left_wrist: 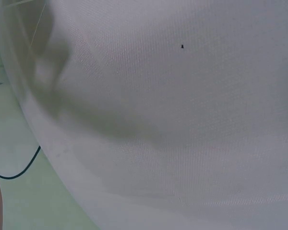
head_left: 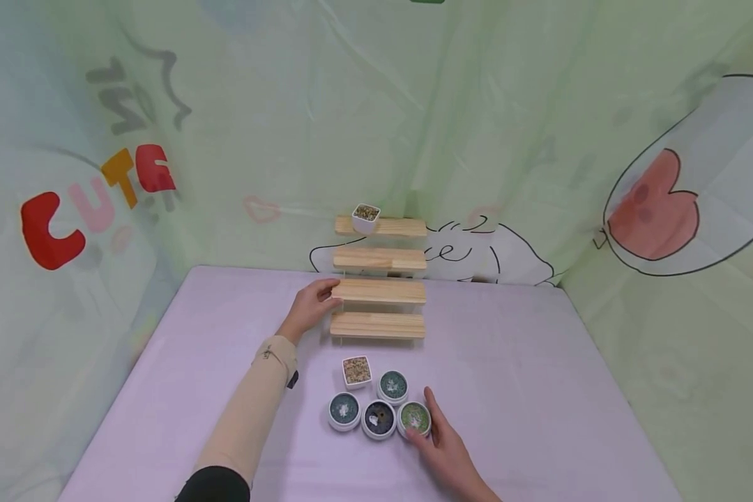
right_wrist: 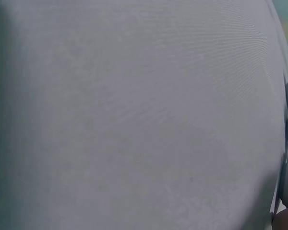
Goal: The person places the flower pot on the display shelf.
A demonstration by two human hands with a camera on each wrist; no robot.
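Observation:
In the head view, a tiered wooden display stand (head_left: pixel 378 325) stands at the table's far side. My left hand (head_left: pixel 309 307) holds the left end of its second step from the bottom, fingers above and thumb below. A square white pot of pebbly grit (head_left: pixel 366 219) sits on the top step. Before the stand is another square pot (head_left: pixel 356 371), with several round white pots (head_left: pixel 344 411) close by. With thumb and fingers spread around its side, my right hand (head_left: pixel 444 446) grips the round pot with the light green top (head_left: pixel 415 417). Neither wrist view shows the stand clearly.
A pale lilac cloth (head_left: pixel 514 376) covers the table. Behind it hangs a light green printed curtain (head_left: pixel 351 125), close to the back of the stand. The other round pots, including a dark-topped one (head_left: pixel 378 419), crowd the left side of the gripped pot.

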